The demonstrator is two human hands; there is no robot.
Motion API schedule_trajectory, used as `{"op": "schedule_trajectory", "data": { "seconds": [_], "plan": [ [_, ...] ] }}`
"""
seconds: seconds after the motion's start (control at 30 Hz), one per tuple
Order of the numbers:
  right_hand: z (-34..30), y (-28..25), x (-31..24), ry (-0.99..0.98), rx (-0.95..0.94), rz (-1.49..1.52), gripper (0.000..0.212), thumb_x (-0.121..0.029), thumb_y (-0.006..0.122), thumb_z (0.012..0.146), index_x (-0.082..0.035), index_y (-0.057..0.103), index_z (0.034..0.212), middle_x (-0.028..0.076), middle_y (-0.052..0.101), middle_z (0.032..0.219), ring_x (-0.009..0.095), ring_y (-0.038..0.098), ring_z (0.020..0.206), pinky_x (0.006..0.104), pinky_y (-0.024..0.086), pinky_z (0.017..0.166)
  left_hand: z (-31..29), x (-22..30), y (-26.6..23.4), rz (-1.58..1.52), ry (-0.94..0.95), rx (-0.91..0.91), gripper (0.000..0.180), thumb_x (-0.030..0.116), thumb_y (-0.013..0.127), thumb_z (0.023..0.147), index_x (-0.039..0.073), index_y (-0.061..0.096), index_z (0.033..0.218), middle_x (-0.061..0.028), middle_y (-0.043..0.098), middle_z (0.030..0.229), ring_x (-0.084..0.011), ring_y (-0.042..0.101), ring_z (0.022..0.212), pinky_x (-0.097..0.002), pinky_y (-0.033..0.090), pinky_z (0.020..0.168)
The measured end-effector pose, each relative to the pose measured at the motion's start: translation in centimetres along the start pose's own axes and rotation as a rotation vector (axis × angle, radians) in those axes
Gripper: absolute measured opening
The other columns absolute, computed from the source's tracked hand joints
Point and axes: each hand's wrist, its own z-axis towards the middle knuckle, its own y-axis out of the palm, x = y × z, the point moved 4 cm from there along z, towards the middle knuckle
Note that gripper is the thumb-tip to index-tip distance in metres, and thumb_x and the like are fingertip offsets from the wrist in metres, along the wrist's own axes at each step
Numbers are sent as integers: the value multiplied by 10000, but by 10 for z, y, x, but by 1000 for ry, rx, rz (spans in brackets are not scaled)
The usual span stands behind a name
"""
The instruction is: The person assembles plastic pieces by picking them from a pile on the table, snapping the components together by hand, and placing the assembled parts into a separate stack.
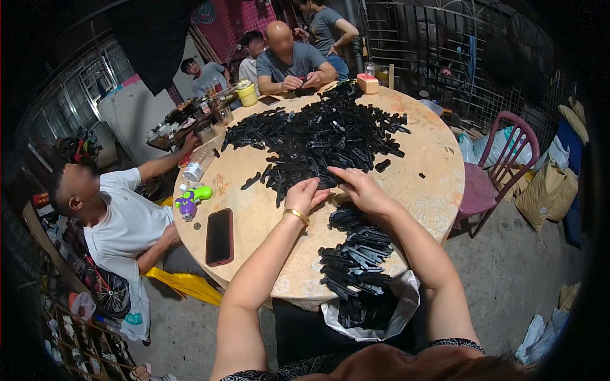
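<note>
A wide heap of slim black plastic pieces (318, 133) covers the middle of the round table. At its near edge, my left hand (305, 197), with a gold bracelet at the wrist, has its fingers bent together by the thumb; what they grip is hard to make out against the dark parts. My right hand (365, 189) is beside it, fingers stretched toward the left over the pieces. Below my right hand, a smaller stack of similar pieces (357, 249) lies in rough rows down to the table's near edge. There, a white bag (406, 305) hangs open with black pieces inside.
On the round table (254, 247) lie a dark phone (220, 236), a purple-and-green toy (192, 202) and a clear bottle (194, 170). A person in white (130, 219) sits at the left; another (289, 60) handles pieces across the table. A maroon chair (499, 171) stands right.
</note>
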Motion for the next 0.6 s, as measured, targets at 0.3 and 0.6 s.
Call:
{"op": "schedule_trajectory", "data": {
  "seconds": [0.3, 0.6],
  "plan": [
    [-3, 0, 5, 80, -7, 93, 247, -121, 645, 728, -50, 614, 963, 141, 597, 821, 289, 591, 754, 333, 467, 657, -2, -10, 9, -105, -29, -129, 300, 166, 492, 885, -38, 496, 1105, -104, 586, 909, -157, 606, 751, -233, 528, 662],
    [-5, 5, 1, -34, -2, -12, 207, -123, 671, 707, -52, 638, 899, 122, 555, 728, 273, 562, 669, 337, 454, 598, -11, 1, 17, 104, 121, -229, 310, 64, 615, 792, -34, 525, 1073, -77, 609, 874, -108, 598, 689, -193, 504, 615]
  ]
}}
